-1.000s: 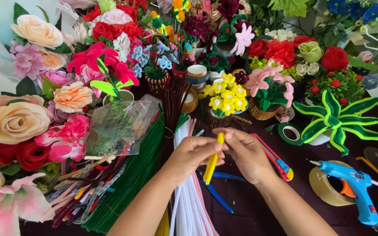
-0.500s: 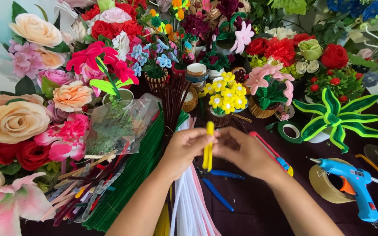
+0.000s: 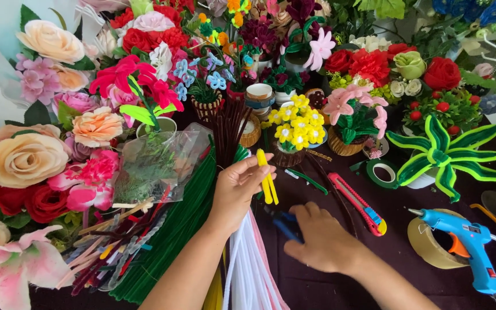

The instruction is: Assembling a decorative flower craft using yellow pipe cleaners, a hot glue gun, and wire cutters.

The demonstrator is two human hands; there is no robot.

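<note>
- Nearest the camera, a dark maroon table (image 3: 397, 229) carries bundles of pipe cleaners: white and pink ones (image 3: 254, 270) at the bottom edge, green ones (image 3: 173, 229) fanned out to their left.
- The right hand (image 3: 317, 241) lies palm down on the table, fingers curled together over a blue pipe cleaner (image 3: 285, 227) and touching it; whether they actually pinch it cannot be told.
- A blue glue gun (image 3: 466, 244) rests against a roll of tan tape (image 3: 431, 244) at the right.
- The left hand (image 3: 239, 189) is raised just above the bundles, thumb and fingers clamped on a folded yellow pipe cleaner (image 3: 267, 178), which stands nearly upright.
- A red utility knife (image 3: 356, 204) lies beside the right hand, with a roll of green tape (image 3: 383, 172) beyond.
- Farther back, pots of handmade flowers crowd the table, among them a yellow flower pot (image 3: 297, 123).
</note>
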